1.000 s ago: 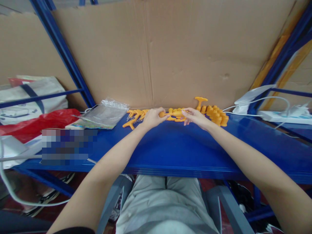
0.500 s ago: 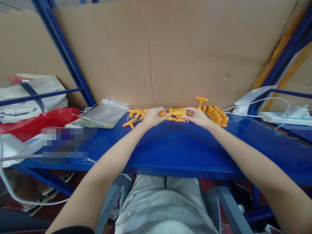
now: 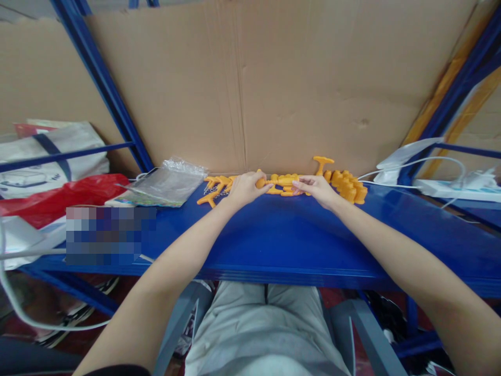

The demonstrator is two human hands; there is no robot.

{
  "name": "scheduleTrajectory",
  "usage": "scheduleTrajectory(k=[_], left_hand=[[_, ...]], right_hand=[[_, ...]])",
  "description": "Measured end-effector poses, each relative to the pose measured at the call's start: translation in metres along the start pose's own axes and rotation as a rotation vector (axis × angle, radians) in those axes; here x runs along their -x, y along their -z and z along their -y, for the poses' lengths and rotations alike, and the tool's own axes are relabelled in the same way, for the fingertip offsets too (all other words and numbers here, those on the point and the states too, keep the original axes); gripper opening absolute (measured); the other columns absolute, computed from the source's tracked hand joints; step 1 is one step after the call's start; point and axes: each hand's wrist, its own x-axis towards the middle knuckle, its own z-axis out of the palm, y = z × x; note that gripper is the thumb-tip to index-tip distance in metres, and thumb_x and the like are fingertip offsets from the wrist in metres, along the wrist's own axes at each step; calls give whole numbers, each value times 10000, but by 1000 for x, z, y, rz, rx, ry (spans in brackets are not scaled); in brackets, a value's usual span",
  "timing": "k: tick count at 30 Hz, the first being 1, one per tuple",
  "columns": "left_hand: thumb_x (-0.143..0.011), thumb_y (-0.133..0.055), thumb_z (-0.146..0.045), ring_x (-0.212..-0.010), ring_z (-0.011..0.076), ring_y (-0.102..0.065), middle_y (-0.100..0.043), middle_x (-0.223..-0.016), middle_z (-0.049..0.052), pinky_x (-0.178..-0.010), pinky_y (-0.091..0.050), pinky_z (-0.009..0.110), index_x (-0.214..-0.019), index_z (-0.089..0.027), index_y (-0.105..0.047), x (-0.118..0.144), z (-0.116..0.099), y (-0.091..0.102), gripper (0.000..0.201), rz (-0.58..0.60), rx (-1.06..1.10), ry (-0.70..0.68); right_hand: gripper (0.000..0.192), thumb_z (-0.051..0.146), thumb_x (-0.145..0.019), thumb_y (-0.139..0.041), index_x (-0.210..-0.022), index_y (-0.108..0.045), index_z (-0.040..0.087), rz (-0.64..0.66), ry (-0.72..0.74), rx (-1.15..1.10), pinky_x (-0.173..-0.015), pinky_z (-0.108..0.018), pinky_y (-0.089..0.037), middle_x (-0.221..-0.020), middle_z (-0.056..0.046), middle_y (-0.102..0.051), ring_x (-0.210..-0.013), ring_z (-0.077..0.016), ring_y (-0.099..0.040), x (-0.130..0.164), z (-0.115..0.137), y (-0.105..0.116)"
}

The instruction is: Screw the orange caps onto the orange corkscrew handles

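At the back of the blue table, my left hand (image 3: 247, 189) is closed around a yellow T-shaped handle (image 3: 260, 183), whose rounded end shows between thumb and fingers. My right hand (image 3: 313, 187) pinches a yellow plastic body (image 3: 288, 178) just to the right of it. The two parts meet or lie in line between my hands; whether they are joined is too small to tell. More yellow pieces (image 3: 287, 191) lie beneath and behind. Left of my left hand, several yellow T-shaped handles (image 3: 208, 198) lie with thin metal chains or springs among them.
Several lobed yellow pieces (image 3: 349, 187) stand grouped at the right, beside an upright T-shaped handle (image 3: 323, 164). A clear plastic bag (image 3: 168, 183) and a red bag (image 3: 78, 190) are on the left. Cardboard (image 3: 297, 94) closes off the back; a white power strip (image 3: 457, 189) lies far right.
The handle in my left hand has turned slightly, and a tip now shows above my fingers. My right fingers have shifted a little on the yellow body.
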Motion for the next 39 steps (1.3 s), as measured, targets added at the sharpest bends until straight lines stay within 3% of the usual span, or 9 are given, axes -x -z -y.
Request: scheduleTrajectory(k=[8,14,17,20,23,28,39], left_hand=[[-875,-698,-453,-809,203,-675,-737,-886,75,-687,-443,263,-979,-201,-711,2,-5,2,273,-7,-31,18],[-861,-707,-453,-823,226,-695,-742,-898,84,-699,-456,279,-959,-198,-704,2,-3,1,273,42,8,30],[-848,-713,-443,-767,204,-685,-748,-837,59,-660,-439,259,-923,-205,-712,2,-2,-1,250,57,35,27],[-843,-716,-435,-708,189,-666,-735,-754,36,-644,-427,257,-900,-195,-718,2,-4,-2,247,84,100,57],[-842,-714,-447,-669,174,-642,-711,-681,12,-633,-421,252,-896,-189,-717,2,-7,-3,263,90,192,70],[-847,-698,-477,-677,166,-633,-703,-674,4,-625,-420,246,-885,-186,-706,2,-12,-3,294,86,269,47],[-857,-709,-489,-808,204,-685,-761,-894,73,-707,-466,270,-957,-195,-727,2,-15,-1,311,-9,134,-22]], right_hand=[[496,608,-630,-862,-792,-746,155,-25,-97,-88,-714,-321,-554,-677,-55,-715,-653,-164,-673,-1,5,0],[481,623,-706,-813,-839,-723,169,55,-135,-49,-665,-306,-542,-783,-71,-733,-688,-167,-684,-3,-4,0],[537,681,-770,-726,-988,-726,190,29,16,146,-776,-385,-566,-982,-110,-755,-862,-228,-713,-4,-11,-2],[549,632,-779,-749,-1138,-706,220,-21,339,457,-950,-470,-513,-1202,-129,-720,-1085,-290,-670,-3,-14,-3],[425,503,-883,-690,-1197,-701,215,-7,535,784,-1006,-499,-437,-1228,-149,-714,-1155,-321,-629,2,-10,-3],[336,321,-973,-535,-1231,-709,194,24,615,1040,-951,-457,-405,-1085,-142,-743,-1031,-292,-644,6,-1,1],[336,373,-950,-575,-1170,-741,181,82,555,946,-874,-412,-461,-1013,-137,-758,-949,-285,-680,6,12,4]])
